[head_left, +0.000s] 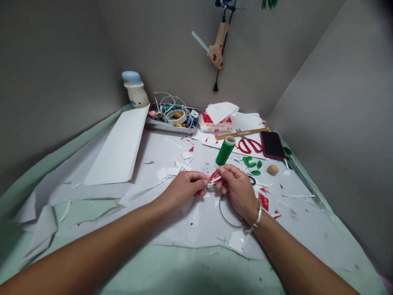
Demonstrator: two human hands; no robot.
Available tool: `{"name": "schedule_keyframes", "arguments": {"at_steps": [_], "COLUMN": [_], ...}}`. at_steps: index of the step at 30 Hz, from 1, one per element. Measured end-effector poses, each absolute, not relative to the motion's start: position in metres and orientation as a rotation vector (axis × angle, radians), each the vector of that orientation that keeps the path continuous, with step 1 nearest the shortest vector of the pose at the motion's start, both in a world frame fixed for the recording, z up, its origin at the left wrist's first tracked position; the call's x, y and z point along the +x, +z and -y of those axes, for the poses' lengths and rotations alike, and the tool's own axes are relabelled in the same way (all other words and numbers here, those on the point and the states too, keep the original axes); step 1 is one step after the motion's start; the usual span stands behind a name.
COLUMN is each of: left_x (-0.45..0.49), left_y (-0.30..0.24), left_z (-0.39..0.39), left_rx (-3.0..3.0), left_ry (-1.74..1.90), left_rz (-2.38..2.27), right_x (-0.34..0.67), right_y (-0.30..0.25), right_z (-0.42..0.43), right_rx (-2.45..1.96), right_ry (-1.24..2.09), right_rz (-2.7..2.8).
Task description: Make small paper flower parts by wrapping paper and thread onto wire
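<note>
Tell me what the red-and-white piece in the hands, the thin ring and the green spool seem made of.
Red-and-white piece, pinched by left hand and right hand: thin matte paper, like the scraps nearby. Thin ring: probably metal wire, grey, slight sheen. Green spool: matte thread or tape on a pale core.

Paper strip: thin red-and-white paper, looking matt.
Sheets: smooth white paper, lying dull, edges curling.
Tabletop: pale green, showing a matt, faintly scuffed face.
Tray: metal, gleaming softly.
Phone: dark face shining glossy.
Bangle: polished metal, catching light.
Spool: green thread, looking fibrous.
Ruler: wood-like, staying matt.
</note>
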State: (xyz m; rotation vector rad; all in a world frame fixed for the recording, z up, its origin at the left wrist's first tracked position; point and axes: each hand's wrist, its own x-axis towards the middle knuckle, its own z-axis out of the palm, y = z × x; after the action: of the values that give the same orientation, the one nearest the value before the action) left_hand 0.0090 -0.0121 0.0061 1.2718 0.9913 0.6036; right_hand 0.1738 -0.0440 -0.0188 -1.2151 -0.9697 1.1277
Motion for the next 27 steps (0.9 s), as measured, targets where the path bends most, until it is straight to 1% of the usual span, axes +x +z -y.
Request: {"name": "schedule_keyframes", "arguments": {"at_steps": [27], "left_x": [0.0077], "left_y": [0.0088], "left_z": [0.0113], "left_rx": [1.355], "left_ry": [0.634], "left_rz": [-1.101], "right_x": [0.1736], "right_y": [-0.0203], "right_z": [0.045], "right_rx": [-1.219], "right_ry": [1.15], "right_rz": [0.975]}}
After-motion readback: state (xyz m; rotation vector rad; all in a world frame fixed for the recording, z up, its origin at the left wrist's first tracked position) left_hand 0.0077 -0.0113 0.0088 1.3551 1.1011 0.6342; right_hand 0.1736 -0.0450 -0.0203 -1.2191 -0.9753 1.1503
